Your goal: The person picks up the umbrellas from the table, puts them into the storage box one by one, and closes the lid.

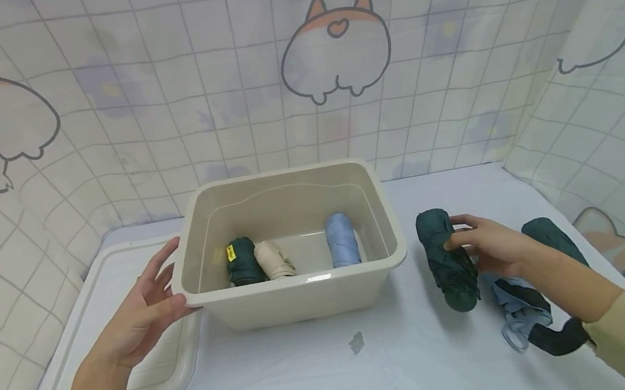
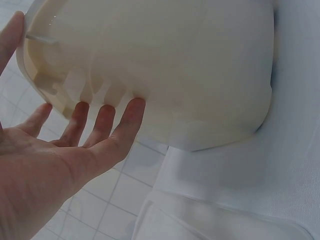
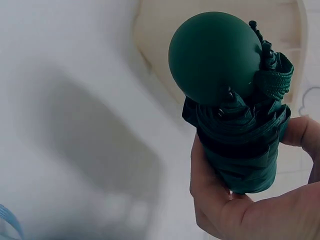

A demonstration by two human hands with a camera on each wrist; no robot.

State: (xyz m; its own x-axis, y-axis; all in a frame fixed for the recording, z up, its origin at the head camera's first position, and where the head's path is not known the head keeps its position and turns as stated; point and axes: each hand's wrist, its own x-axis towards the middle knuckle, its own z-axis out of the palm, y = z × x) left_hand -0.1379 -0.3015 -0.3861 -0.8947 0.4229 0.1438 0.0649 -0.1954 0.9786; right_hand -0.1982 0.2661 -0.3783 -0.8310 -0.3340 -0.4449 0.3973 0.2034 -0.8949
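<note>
On the right, my right hand (image 1: pixel 488 243) grips a folded dark green umbrella (image 1: pixel 445 257) around its middle, holding it above the white cloth. Its rounded green end (image 3: pixel 215 57) and wrist strap (image 3: pixel 275 77) face the right wrist camera. My left hand (image 1: pixel 148 313) touches the left side of a beige plastic bin (image 1: pixel 296 298); its spread fingers (image 2: pixel 127 117) rest against the outer wall below the rim. Inside the bin lie a dark green umbrella (image 1: pixel 244 262) with a yellow label, a cream umbrella (image 1: pixel 274 261) and a light blue umbrella (image 1: pixel 342 240).
Under and beyond my right forearm lie another dark green rolled umbrella (image 1: pixel 552 238) and a light blue and black bundle (image 1: pixel 519 303) with a strap. A white lid (image 1: pixel 162 376) lies flat left of the bin. Patterned curtains (image 1: pixel 253 91) enclose the back and sides.
</note>
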